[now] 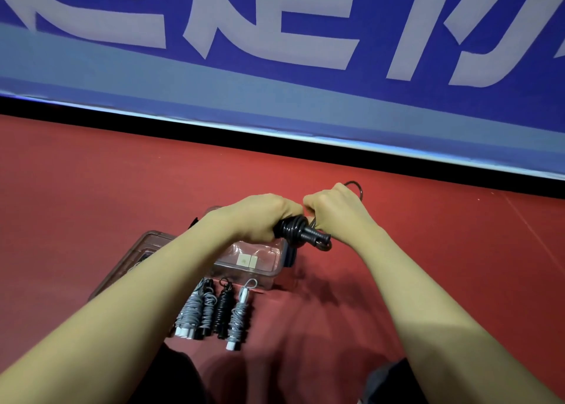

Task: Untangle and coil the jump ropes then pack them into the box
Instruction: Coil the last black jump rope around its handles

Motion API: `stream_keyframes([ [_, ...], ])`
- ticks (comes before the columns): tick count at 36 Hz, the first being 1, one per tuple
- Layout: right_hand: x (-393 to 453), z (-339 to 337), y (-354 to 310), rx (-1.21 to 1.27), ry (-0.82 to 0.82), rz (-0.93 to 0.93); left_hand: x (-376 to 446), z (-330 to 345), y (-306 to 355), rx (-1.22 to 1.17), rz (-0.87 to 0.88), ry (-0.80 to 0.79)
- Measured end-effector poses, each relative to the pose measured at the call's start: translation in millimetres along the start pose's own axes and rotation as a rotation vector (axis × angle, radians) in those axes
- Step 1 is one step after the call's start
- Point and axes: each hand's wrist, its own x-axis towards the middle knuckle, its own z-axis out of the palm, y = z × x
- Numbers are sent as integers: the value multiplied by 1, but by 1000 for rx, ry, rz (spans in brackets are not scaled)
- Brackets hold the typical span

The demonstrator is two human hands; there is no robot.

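Fig.: left hand [260, 217] & right hand [337, 211] both grip black rope [301, 234], part-wound, above clear box [260, 269]; four coiled ropes [214, 309] on floor, unpacked.

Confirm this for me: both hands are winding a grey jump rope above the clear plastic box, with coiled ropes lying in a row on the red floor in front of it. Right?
One detail is off: the jump rope held in the left hand and right hand is black, not grey, as the head view shows. The rest stands: it is held above the clear plastic box, and coiled ropes lie in a row on the red floor.
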Motion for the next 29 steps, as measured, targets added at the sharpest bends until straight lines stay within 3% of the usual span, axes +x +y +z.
stream_keyframes([
  [5, 0, 4, -5, -99, -7, -40, 1, 2, 10, 214, -115, -136],
  [16, 3, -5, -14, -47, -93, -17, 3, 20, 16, 430, -380, -168],
  [24, 4, -3, -20, 332, -89, 148, 5, 25, 18, 328, -554, -32],
  [29, 6, 2, -20, 651, 35, 301, 8, 26, 16, 157, -547, 131],
])
